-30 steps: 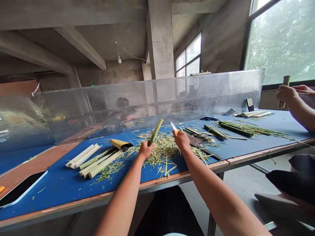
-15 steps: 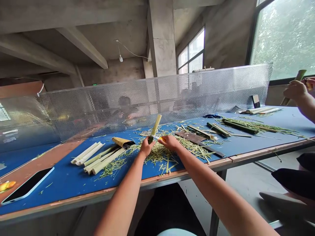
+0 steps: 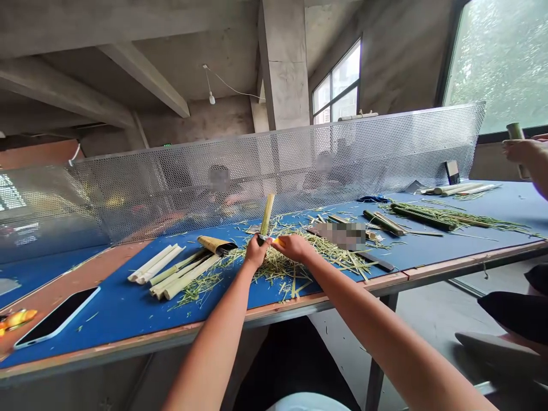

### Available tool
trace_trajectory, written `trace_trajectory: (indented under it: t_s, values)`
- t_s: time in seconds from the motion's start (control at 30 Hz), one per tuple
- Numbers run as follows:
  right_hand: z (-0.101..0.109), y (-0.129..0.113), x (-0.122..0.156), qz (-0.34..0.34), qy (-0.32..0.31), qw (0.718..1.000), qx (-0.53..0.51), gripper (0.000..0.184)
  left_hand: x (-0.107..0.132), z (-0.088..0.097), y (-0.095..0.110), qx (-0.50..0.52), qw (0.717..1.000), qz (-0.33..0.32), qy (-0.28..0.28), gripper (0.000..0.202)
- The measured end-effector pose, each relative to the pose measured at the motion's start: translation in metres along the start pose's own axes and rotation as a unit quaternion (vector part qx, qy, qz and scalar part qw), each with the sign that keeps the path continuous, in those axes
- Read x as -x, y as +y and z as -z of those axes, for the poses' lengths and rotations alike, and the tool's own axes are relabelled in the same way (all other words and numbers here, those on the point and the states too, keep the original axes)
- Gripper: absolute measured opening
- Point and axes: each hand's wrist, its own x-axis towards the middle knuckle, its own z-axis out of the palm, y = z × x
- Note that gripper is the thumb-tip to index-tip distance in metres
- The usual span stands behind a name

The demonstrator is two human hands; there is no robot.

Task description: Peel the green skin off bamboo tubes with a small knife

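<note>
A peeled bamboo piece (image 3: 268, 216) stands nearly upright in my left hand (image 3: 256, 252), whose fingers wrap round its dark lower end. My right hand (image 3: 294, 248) is closed on a yellow-handled knife (image 3: 279, 242). Its blade end meets the bamboo just above my left fingers; the blade itself is hardly visible. Under both hands spreads a heap of green and pale bamboo shavings (image 3: 278, 265). To the left lie several pale bamboo lengths (image 3: 192, 278), beside a rolled yellowish sleeve (image 3: 214, 245) with a dark opening.
A phone (image 3: 57, 317) lies at the left on the blue table (image 3: 141, 325). A cleaver (image 3: 377, 261), partly blurred, and green bamboo pieces (image 3: 422, 218) lie to the right. A perforated metal screen (image 3: 180, 188) runs along the back. At far right, a co-worker's hand (image 3: 524, 151) holds bamboo.
The bamboo in my left hand has tipped from a rightward lean to nearly upright. My right hand stays close by with the knife. The co-worker's bamboo is also more upright.
</note>
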Motion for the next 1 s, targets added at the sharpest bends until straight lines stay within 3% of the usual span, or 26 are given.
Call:
trace_trajectory:
  t_s: [0.13,0.33,0.47,0.6,0.73,0.87,0.93,1.0]
  values:
    - [0.002,-0.004,0.001,-0.015,0.007,1.000,0.016,0.059,-0.003,0.002,-0.002,-0.035,0.999,-0.038,0.015,0.034]
    - [0.003,-0.008,0.002,-0.023,0.002,0.999,0.034,0.060,-0.001,0.001,0.001,-0.065,0.996,-0.041,0.037,0.034]
    - [0.001,-0.016,-0.001,-0.053,0.011,0.998,0.035,0.061,0.001,-0.002,0.005,-0.041,0.997,-0.013,0.062,0.038]
    - [0.002,-0.014,-0.005,-0.074,0.023,0.996,0.037,0.060,0.004,-0.005,0.010,-0.013,0.999,0.041,0.027,0.043]
    - [0.007,0.006,-0.008,-0.190,0.060,0.980,0.000,0.064,0.008,-0.009,0.010,-0.014,0.996,0.083,-0.040,0.045]
    - [0.010,0.028,-0.005,-0.274,0.103,0.956,-0.030,0.065,0.008,-0.010,0.007,-0.009,0.996,0.088,-0.029,0.040]
    - [0.009,0.030,-0.004,-0.259,0.119,0.958,-0.041,0.063,0.007,-0.009,0.006,0.009,0.997,0.075,-0.014,0.038]
    - [0.006,0.027,-0.003,-0.199,0.108,0.972,-0.061,0.060,0.005,-0.007,0.005,0.024,0.998,0.054,-0.003,0.033]
